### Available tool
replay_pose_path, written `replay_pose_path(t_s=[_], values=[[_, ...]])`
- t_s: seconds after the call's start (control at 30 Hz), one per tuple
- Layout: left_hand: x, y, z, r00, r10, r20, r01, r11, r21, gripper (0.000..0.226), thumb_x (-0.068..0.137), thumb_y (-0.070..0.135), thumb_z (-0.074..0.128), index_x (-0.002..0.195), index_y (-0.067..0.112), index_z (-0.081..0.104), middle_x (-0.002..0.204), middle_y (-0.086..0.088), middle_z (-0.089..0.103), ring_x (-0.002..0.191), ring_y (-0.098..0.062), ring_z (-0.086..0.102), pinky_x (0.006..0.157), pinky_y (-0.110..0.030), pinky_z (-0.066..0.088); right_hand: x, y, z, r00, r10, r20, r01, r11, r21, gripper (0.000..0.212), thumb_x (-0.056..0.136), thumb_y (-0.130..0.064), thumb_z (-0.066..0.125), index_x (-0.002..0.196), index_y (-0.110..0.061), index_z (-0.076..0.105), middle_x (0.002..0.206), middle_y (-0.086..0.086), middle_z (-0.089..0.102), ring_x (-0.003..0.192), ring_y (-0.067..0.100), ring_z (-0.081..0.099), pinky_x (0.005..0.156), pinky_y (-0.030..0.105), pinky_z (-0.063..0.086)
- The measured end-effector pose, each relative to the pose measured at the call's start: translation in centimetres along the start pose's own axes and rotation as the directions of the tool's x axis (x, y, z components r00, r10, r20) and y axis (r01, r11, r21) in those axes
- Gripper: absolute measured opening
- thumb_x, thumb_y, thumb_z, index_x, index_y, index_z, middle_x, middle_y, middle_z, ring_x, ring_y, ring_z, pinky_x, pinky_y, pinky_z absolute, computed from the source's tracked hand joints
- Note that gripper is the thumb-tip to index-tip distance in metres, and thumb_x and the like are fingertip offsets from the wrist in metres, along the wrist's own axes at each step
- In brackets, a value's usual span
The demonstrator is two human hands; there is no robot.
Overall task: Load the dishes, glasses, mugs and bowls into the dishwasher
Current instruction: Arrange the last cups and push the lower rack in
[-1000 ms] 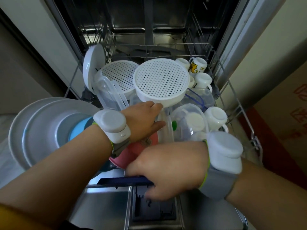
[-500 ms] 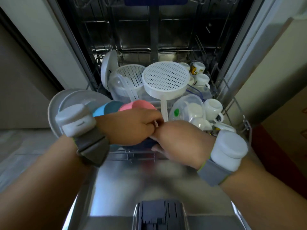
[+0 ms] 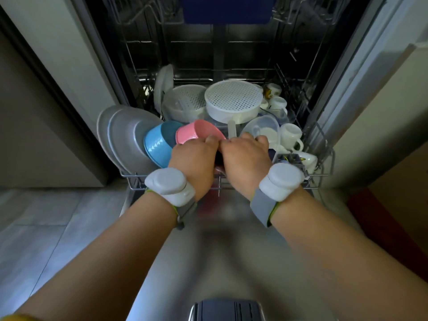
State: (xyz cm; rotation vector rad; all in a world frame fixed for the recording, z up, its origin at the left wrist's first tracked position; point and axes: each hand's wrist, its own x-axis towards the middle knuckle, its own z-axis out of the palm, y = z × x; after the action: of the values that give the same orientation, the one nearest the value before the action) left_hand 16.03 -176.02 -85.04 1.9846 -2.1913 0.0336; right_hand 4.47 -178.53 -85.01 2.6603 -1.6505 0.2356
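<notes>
step: loaded lower wire rack (image 3: 325, 158) judged being pushed into the stainless dishwasher (image 3: 231, 54); push advised level and slow so dishes are not rattled
hands: left hand (image 3: 193, 166) and right hand (image 3: 245, 163) set side by side, touching, curled over the rack's front edge
dishes: grey round plates (image 3: 125, 137), blue plastic bowl (image 3: 157, 145), pink plastic bowl (image 3: 199, 133), white perforated strainer (image 3: 234, 100), white ceramic mugs (image 3: 290, 135) all in rack
hidden: fingertips and gripped edge covered by hands; door (image 3: 231, 251) blurred

- The scene was dim overall, with cool daylight coming from about 9 o'clock and brightening the floor tiles (image 3: 46, 218).
- The dishwasher cavity (image 3: 222, 54) at 12 o'clock stayed dark, with small glints on its steel walls.
- The open door (image 3: 222, 251) at 6 o'clock looked smeared and soft.
- Wide-angle distortion bent straight edges at 3 and 9 o'clock.
</notes>
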Motion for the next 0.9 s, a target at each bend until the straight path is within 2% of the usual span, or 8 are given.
replay_pose_path(t_s=[0.1,0.3,0.43,0.57,0.67,0.9], values=[[1.3,-0.3,0.6,1.0,-0.009,0.003,0.009,0.999,0.044,0.034,0.09,0.013,0.049,0.124,0.018,0.045,0.11,-0.004,0.06,0.1,-0.028,0.057,0.089,-0.038,0.041,1.3,0.3,0.6,0.999,0.004,-0.032,-0.005,1.0,-0.022,0.012,0.091,-0.025,0.056,0.102,-0.022,0.058,0.103,-0.002,0.062,0.107,0.026,0.047,0.08,0.039,0.025],[4.5,-1.2,1.3,1.0,0.017,0.007,-0.017,0.997,0.072,0.039,0.088,0.017,0.053,0.127,0.016,0.044,0.124,-0.007,0.057,0.115,-0.03,0.052,0.094,-0.04,0.036,4.4,1.6,1.3,0.998,0.028,-0.065,-0.032,0.998,-0.062,0.017,0.091,-0.026,0.056,0.107,-0.022,0.056,0.106,0.0,0.063,0.109,0.027,0.048,0.082,0.039,0.028],[6.7,-1.8,0.9,0.998,0.003,0.062,-0.008,0.996,0.086,0.049,0.083,0.014,0.058,0.13,0.014,0.042,0.13,-0.008,0.054,0.12,-0.03,0.05,0.097,-0.04,0.035,6.7,1.8,1.4,0.999,0.05,-0.006,-0.05,0.995,-0.085,0.026,0.087,-0.016,0.056,0.113,-0.019,0.055,0.112,0.003,0.062,0.114,0.028,0.048,0.088,0.039,0.031],[8.3,-2.3,1.6,1.0,-0.006,0.017,0.004,0.994,0.113,0.039,0.088,0.018,0.054,0.126,0.016,0.044,0.125,-0.004,0.058,0.115,-0.028,0.054,0.094,-0.038,0.036,8.5,2.2,1.5,0.998,0.066,0.012,-0.065,0.994,-0.093,0.028,0.09,-0.032,0.06,0.116,-0.023,0.056,0.114,0.002,0.062,0.116,0.027,0.049,0.089,0.039,0.032],[8.4,-2.2,1.8,1.0,-0.004,0.009,0.003,0.994,0.11,0.037,0.089,0.017,0.052,0.125,0.016,0.044,0.123,-0.004,0.059,0.114,-0.029,0.054,0.094,-0.038,0.036,8.6,2.4,1.4,0.997,0.065,0.033,-0.061,0.993,-0.103,0.029,0.091,-0.033,0.06,0.117,-0.021,0.056,0.116,0.003,0.062,0.117,0.028,0.049,0.091,0.039,0.032],[7.2,-1.9,1.7,0.999,-0.009,0.052,0.003,0.993,0.114,0.05,0.081,0.009,0.057,0.128,0.011,0.04,0.126,-0.01,0.055,0.115,-0.031,0.052,0.094,-0.041,0.039,7.1,1.5,1.3,0.996,0.087,-0.018,-0.088,0.993,-0.08,0.023,0.089,-0.013,0.049,0.11,-0.019,0.057,0.111,0.005,0.061,0.109,0.03,0.055,0.089,0.039,0.033]])
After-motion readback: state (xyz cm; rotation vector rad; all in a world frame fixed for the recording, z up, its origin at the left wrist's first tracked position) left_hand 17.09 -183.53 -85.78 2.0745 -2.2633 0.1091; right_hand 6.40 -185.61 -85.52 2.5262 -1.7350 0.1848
